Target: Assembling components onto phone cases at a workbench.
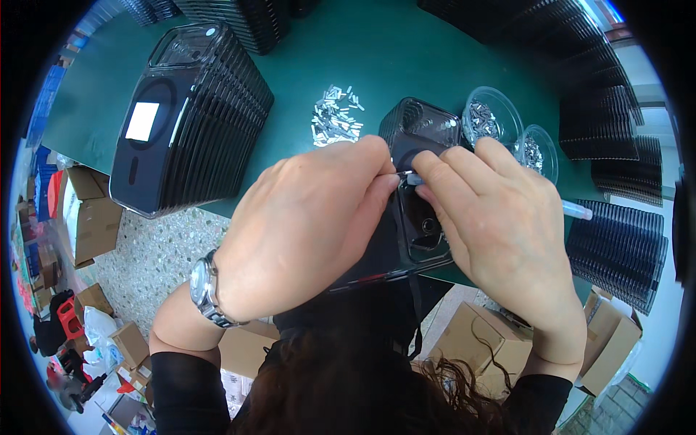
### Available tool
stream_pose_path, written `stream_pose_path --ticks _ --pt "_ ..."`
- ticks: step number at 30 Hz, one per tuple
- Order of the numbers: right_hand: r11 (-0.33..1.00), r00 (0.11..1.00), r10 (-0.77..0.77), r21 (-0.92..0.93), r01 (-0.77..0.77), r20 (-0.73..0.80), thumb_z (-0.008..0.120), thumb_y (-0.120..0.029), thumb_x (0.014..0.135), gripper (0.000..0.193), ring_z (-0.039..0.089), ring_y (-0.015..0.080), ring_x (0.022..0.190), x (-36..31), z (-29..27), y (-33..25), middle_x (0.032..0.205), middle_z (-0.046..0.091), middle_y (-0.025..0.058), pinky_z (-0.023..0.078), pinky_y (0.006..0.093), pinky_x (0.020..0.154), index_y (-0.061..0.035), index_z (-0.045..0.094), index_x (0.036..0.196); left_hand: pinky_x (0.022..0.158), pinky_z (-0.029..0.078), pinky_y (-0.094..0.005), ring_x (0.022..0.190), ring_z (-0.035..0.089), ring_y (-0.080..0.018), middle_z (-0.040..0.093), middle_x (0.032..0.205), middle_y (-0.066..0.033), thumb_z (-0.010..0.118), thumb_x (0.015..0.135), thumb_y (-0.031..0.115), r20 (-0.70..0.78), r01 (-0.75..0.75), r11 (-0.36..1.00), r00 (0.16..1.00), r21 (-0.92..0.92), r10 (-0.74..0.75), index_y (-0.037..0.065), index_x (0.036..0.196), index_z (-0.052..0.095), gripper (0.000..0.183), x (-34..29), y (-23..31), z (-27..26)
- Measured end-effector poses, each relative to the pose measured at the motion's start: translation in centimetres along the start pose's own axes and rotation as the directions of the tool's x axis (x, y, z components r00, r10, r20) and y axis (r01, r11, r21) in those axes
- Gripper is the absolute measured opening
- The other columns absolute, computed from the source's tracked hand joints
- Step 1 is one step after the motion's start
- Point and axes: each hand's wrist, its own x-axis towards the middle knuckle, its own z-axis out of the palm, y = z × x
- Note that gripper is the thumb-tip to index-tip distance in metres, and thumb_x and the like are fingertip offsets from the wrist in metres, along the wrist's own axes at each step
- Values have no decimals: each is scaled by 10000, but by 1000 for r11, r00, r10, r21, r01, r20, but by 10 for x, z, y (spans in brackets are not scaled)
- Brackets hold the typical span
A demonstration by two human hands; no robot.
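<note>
A dark phone case (426, 245) with a clear frame is right in front of me, its camera opening toward my right hand. My left hand (312, 206) is closed, thumb and forefinger pinched at the case's edge. My right hand (500, 217) pinches a small pale-grey piece (413, 179) against the same edge, close to the left fingertips. Both hands hide much of the case. Just beyond them another phone case (413, 116) lies on the green table. Loose small silvery pieces (336, 119) are scattered beyond my left hand.
A tall stack of phone cases (188, 123) leans at the left. Two clear round tubs (500, 98) of small metal pieces stand beyond my right hand. More case stacks (598, 123) line the right side. Cardboard boxes (475, 337) are on the floor below.
</note>
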Motion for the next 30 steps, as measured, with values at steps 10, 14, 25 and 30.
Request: stream_pose_path --ticks 10,14,25,30 --pt "956 989 -125 277 100 75 773 -128 882 293 649 305 821 51 -3 13 918 666 107 531 379 720 9 730 1138 704 529 -337 749 676 -313 686 860 -163 688 977 34 -111 56 992 991 -113 -69 -15 1008 677 59 -19 -29 -3" --pt "967 999 -20 251 31 -47 733 -125 891 217 698 385 876 104 22 58 938 711 188 545 408 813 25 747 1048 792 534 -270 858 677 -99 726 902 -62 669 1024 80 -2 196 856 975 -479 -224 -24 1060 660 111 -38 -49 4" --pt "998 941 -31 64 10 338 674 -51 854 234 725 387 989 184 99 69 994 770 182 566 468 919 -42 788 1058 805 533 -262 879 676 -80 727 922 -45 703 1018 111 143 334 758 941 -560 -308 3 1086 680 129 -59 -73 1" --pt "999 921 -49 23 43 387 665 -70 879 234 720 382 1026 184 98 70 1049 752 205 556 484 907 -23 746 1093 805 539 -269 877 690 -93 746 944 -66 705 1014 96 105 305 788 949 -534 -296 -2 1087 693 123 -52 -73 -2"
